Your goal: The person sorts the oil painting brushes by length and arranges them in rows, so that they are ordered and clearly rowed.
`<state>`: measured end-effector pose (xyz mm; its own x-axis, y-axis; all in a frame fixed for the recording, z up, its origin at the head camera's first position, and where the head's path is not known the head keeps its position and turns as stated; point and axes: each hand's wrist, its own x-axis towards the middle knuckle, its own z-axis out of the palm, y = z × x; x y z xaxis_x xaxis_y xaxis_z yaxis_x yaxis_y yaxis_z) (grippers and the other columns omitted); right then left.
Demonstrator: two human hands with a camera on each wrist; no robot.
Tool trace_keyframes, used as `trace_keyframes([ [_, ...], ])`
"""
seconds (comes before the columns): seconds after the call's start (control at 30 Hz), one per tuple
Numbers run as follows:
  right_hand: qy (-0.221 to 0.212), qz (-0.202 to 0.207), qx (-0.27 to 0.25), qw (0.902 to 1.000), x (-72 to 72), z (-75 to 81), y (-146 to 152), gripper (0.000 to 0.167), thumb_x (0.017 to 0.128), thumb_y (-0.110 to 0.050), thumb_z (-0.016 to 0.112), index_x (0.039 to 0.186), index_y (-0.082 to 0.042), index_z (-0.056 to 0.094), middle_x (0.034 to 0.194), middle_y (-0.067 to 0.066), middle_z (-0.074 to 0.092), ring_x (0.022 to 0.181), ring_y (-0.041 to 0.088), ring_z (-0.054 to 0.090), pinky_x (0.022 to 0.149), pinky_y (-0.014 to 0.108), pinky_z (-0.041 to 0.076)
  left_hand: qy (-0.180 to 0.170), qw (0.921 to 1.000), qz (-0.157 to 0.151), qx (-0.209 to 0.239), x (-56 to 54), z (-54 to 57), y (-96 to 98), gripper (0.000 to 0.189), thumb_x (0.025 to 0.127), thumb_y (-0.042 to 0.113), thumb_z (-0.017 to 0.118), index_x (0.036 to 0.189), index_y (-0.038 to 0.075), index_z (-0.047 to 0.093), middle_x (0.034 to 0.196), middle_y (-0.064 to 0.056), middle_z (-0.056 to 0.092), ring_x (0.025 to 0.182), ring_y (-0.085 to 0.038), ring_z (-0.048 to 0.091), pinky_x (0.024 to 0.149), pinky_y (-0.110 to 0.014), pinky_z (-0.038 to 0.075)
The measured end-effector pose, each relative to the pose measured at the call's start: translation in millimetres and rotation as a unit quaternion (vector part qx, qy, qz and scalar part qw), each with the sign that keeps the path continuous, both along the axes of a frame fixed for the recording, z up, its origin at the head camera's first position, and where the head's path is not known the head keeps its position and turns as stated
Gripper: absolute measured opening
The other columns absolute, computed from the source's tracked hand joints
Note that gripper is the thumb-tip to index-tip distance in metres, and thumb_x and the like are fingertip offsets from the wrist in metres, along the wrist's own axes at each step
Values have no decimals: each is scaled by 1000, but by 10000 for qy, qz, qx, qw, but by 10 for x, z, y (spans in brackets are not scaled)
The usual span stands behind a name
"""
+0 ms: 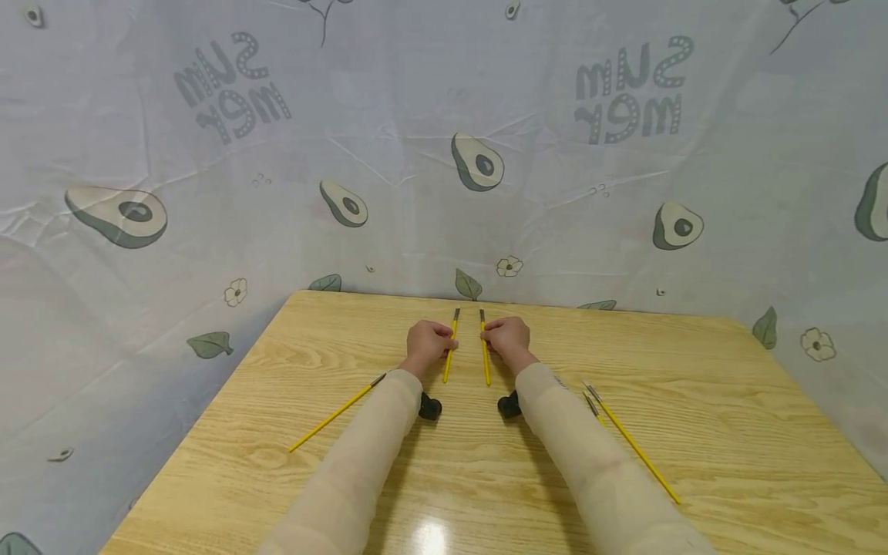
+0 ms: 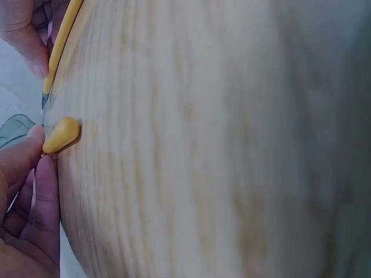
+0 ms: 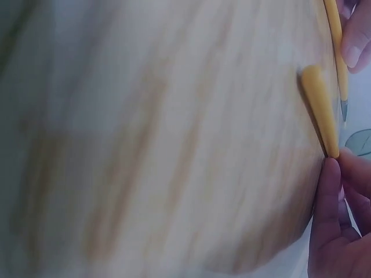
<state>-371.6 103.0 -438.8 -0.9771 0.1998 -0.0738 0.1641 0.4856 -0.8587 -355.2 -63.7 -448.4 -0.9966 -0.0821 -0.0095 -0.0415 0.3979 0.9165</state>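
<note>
Toward the far edge of the table, my left hand [image 1: 428, 341] pinches a yellow-handled paintbrush [image 1: 449, 362] between thumb and fingers. Its dark bristle end points away from me. My right hand [image 1: 509, 339] pinches a second yellow paintbrush [image 1: 486, 366] a short way to the right, almost parallel to the first. Both brushes lie low over the wood. In the left wrist view, the rounded handle end [image 2: 65, 133] sticks out past the left fingertips. A similar handle end [image 3: 316, 87] shows beyond the right thumb and finger in the right wrist view.
Another yellow paintbrush [image 1: 333, 416] lies slanted left of the left sleeve. Right of the right sleeve lies a long paintbrush [image 1: 641, 455], with one more paintbrush [image 1: 593, 407] partly hidden by that sleeve. A printed avocado cloth [image 1: 409, 254] hangs behind the wooden table [image 1: 694, 370].
</note>
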Motion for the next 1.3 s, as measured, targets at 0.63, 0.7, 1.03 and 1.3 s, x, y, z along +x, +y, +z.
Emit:
trace_keyframes([
  [0.63, -159, -58, -40, 9998, -15, -19, -8, 16, 86, -12, 75, 99, -1, 76, 100, 14, 68, 62, 11, 61, 60, 23, 54, 37, 9999, -90, 119, -3, -23, -22, 19, 80, 3, 79, 99, 0, 75, 89, -8, 70, 65, -15, 66, 61, -26, 55],
  [0.7, -139, -62, -93, 9998, -15, -30, -5, 16, 87, -11, 75, 99, -1, 75, 100, 15, 68, 63, 11, 61, 60, 23, 54, 71, 9998, -136, 102, 1, -27, -29, 20, 81, 3, 79, 100, 0, 75, 89, -9, 71, 65, -15, 67, 61, -27, 56],
  [1.03, 116, 81, -322, 9994, -23, -66, 43, 17, 86, -10, 75, 101, -1, 75, 97, 14, 69, 61, 10, 60, 60, 24, 54, 229, 9994, -249, 58, 6, -10, -27, 20, 82, 3, 78, 101, -1, 74, 91, -10, 71, 64, -14, 66, 61, -27, 55],
  [1.3, 139, 229, -464, 9986, -1, -37, 66, 18, 88, -10, 72, 104, -1, 74, 99, 15, 69, 66, 13, 63, 63, 26, 55, 307, 9992, -221, 151, -2, -18, -2, 24, 82, 2, 77, 105, -3, 73, 91, -11, 71, 66, -16, 67, 61, -27, 56],
])
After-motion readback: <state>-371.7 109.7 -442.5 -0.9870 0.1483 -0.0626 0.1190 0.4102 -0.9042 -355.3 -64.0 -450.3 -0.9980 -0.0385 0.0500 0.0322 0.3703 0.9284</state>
